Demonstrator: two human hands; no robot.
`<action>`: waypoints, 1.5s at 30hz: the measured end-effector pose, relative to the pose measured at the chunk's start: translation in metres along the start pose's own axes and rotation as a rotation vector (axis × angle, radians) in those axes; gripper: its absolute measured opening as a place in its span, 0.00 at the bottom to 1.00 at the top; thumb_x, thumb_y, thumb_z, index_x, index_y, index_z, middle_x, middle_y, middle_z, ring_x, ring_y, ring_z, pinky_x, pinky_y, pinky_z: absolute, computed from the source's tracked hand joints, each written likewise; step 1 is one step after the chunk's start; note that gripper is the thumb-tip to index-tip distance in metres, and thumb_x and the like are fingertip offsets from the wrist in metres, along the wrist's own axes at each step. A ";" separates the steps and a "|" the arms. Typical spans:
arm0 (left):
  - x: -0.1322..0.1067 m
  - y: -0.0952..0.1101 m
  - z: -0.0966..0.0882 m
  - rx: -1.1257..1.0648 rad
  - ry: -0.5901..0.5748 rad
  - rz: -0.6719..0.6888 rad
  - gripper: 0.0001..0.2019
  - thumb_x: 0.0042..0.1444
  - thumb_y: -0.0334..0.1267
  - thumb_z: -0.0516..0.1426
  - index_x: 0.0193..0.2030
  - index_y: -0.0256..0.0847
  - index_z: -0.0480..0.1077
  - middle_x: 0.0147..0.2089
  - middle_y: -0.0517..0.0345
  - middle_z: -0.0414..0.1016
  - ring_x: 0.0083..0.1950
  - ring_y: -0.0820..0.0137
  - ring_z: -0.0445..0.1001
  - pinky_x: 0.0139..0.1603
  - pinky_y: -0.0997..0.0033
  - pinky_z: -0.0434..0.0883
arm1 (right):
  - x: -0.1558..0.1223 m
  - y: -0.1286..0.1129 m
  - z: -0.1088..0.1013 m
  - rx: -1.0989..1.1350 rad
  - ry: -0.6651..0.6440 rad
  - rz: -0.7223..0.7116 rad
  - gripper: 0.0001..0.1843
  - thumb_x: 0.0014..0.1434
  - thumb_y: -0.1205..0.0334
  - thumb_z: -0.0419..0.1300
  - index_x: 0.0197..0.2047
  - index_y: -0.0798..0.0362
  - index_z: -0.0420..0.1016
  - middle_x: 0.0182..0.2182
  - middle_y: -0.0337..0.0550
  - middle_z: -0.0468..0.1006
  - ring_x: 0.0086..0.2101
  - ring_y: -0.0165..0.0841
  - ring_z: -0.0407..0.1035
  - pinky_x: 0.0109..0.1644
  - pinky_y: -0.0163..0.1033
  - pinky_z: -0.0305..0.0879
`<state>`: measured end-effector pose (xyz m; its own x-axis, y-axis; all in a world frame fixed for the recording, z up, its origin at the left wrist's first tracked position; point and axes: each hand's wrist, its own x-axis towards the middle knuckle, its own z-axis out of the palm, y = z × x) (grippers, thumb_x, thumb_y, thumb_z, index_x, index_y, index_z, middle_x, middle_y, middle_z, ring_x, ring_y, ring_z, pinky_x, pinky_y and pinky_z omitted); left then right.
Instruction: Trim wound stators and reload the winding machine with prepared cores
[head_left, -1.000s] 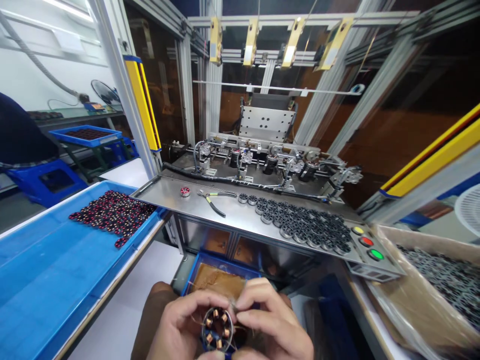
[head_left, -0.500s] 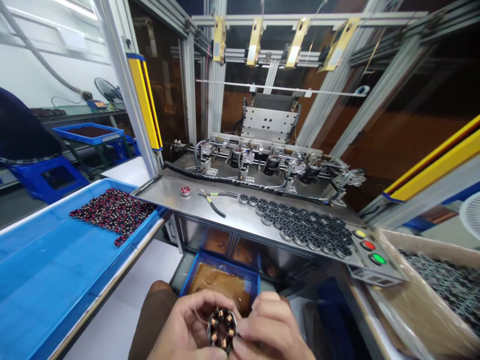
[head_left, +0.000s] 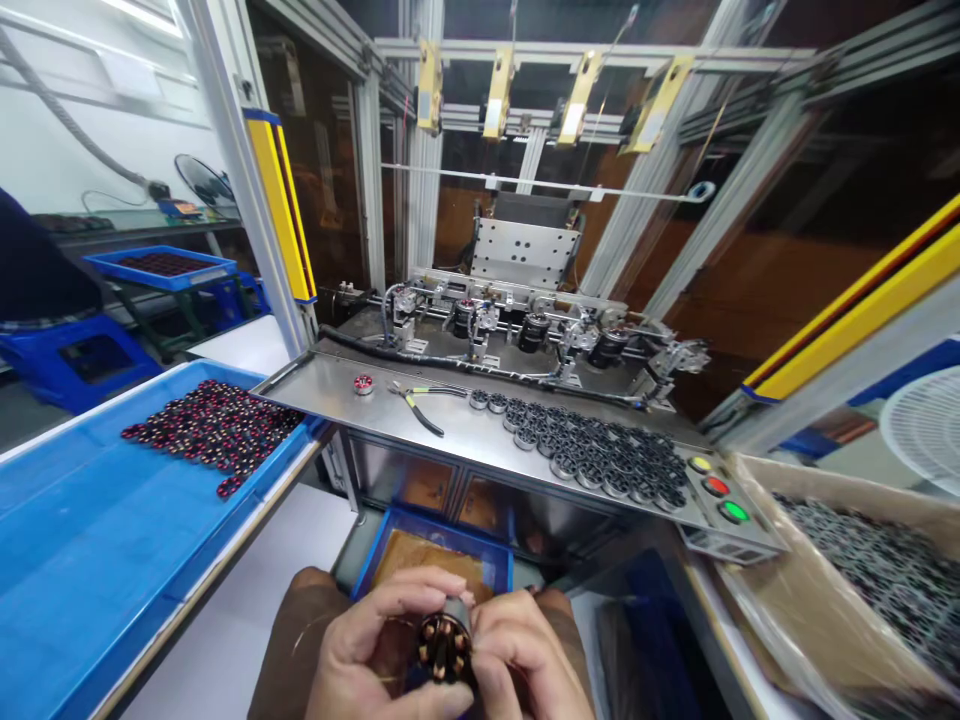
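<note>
1. Angular bare-metal machine frame (head_left: 367,180), built of slotted profiles: stands ahead of both hands.
2. Long blue plastic tray (head_left: 97,540), smooth and shallow: left of the hands; small round red-and-black parts packed at its far end.
3. Flat, brushed silver metal ledge (head_left: 322,385): ahead of the hands, bearing tightly grouped dark grey rings (head_left: 600,450), toward the right.
4. Brown cardboard box (head_left: 780,610) lined with clear, wrinkled plastic: right of the hands, heaped with grey parts.
5. Rectangular blue plastic bin (head_left: 501,572): low, just beyond the hands.
6. Left hand (head_left: 367,645): fingers and thumb clamped around the workpiece. Right hand (head_left: 525,650): close beside it, fingertips at the workpiece's right edge; whether they grip cannot be told.
7. Metal pliers (head_left: 411,400), green-and-black handles: on the ledge, ahead of the hands.
8. Workpiece, a round grey-rimmed ring with copper windings inside (head_left: 442,640): between the hands, windings facing the wearer.
</note>
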<state>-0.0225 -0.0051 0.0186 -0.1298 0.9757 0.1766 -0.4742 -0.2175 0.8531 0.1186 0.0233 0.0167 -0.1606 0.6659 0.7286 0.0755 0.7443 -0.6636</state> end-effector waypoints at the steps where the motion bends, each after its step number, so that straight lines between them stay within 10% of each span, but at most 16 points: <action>1: 0.000 0.002 0.002 -0.013 0.005 -0.050 0.22 0.38 0.33 0.73 0.42 0.52 0.79 0.46 0.57 0.82 0.47 0.65 0.79 0.47 0.74 0.73 | 0.000 0.001 0.002 -0.006 -0.008 -0.010 0.04 0.64 0.67 0.57 0.35 0.53 0.71 0.25 0.41 0.72 0.26 0.31 0.70 0.27 0.35 0.71; 9: 0.004 0.000 -0.018 -0.186 -0.334 -0.419 0.26 0.46 0.51 0.67 0.50 0.44 0.71 0.32 0.60 0.75 0.30 0.77 0.72 0.31 0.81 0.64 | -0.003 0.005 0.011 -0.012 0.103 0.033 0.11 0.67 0.60 0.54 0.32 0.53 0.70 0.26 0.40 0.71 0.26 0.29 0.68 0.28 0.33 0.64; 25: 0.006 0.007 -0.028 -0.277 -0.365 -0.240 0.15 0.52 0.48 0.64 0.45 0.47 0.74 0.53 0.52 0.72 0.46 0.65 0.75 0.42 0.66 0.73 | 0.008 -0.004 -0.012 -0.095 -0.150 0.066 0.07 0.61 0.73 0.56 0.34 0.53 0.70 0.27 0.40 0.72 0.28 0.30 0.69 0.30 0.33 0.65; 31: 0.007 0.006 -0.027 -0.327 -0.236 -0.223 0.17 0.43 0.42 0.71 0.39 0.50 0.72 0.43 0.58 0.81 0.59 0.58 0.72 0.56 0.62 0.66 | 0.021 -0.009 -0.013 -0.042 -0.176 0.006 0.10 0.66 0.64 0.54 0.32 0.53 0.71 0.23 0.41 0.72 0.26 0.30 0.70 0.28 0.33 0.68; 38: 0.009 0.001 -0.021 -0.303 -0.398 -0.536 0.17 0.48 0.44 0.68 0.38 0.38 0.70 0.32 0.61 0.71 0.32 0.78 0.70 0.33 0.80 0.64 | 0.018 -0.006 -0.017 -0.213 -0.234 -0.168 0.13 0.68 0.58 0.52 0.33 0.52 0.70 0.23 0.41 0.76 0.24 0.29 0.72 0.27 0.32 0.69; 45: 0.006 -0.010 -0.023 -0.340 -0.445 -0.296 0.13 0.54 0.40 0.65 0.45 0.47 0.69 0.42 0.58 0.74 0.34 0.72 0.78 0.31 0.78 0.69 | 0.013 -0.005 -0.018 -0.217 -0.234 -0.033 0.08 0.66 0.65 0.54 0.34 0.53 0.70 0.25 0.40 0.73 0.26 0.30 0.69 0.29 0.33 0.65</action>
<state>-0.0391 0.0022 -0.0001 0.3892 0.8977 0.2065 -0.6944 0.1386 0.7061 0.1335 0.0295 0.0322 -0.3870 0.6300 0.6733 0.2706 0.7756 -0.5702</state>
